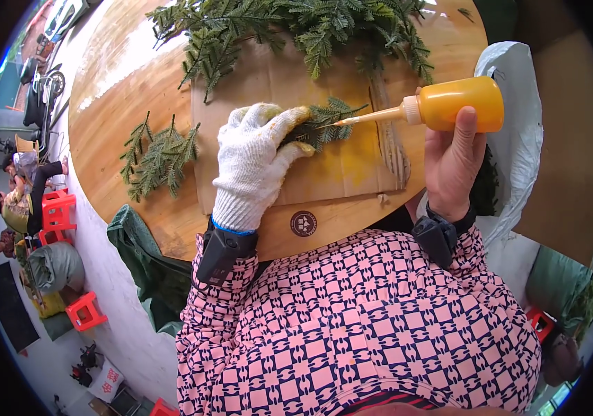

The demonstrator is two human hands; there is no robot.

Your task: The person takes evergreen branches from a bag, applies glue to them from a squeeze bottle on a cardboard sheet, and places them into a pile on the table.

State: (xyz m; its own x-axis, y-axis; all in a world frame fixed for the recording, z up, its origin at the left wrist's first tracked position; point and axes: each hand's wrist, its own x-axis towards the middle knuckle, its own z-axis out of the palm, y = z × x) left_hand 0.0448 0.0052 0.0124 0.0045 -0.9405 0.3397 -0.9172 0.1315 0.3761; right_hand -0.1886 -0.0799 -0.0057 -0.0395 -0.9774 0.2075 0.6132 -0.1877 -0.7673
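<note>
My left hand, in a white knit glove with yellow-stained fingertips, is closed on a small green fir sprig above a cardboard sheet. My bare right hand grips an orange squeeze bottle, tipped sideways. Its long narrow nozzle points left, and the tip is at the sprig; whether it touches, I cannot tell. Yellow smears mark the cardboard under and beside the sprig.
A large pile of green fir branches lies across the table's far side. Another sprig rests on the wooden table at left. A white plastic bag hangs at the right edge. Red stools and seated people are off to the left.
</note>
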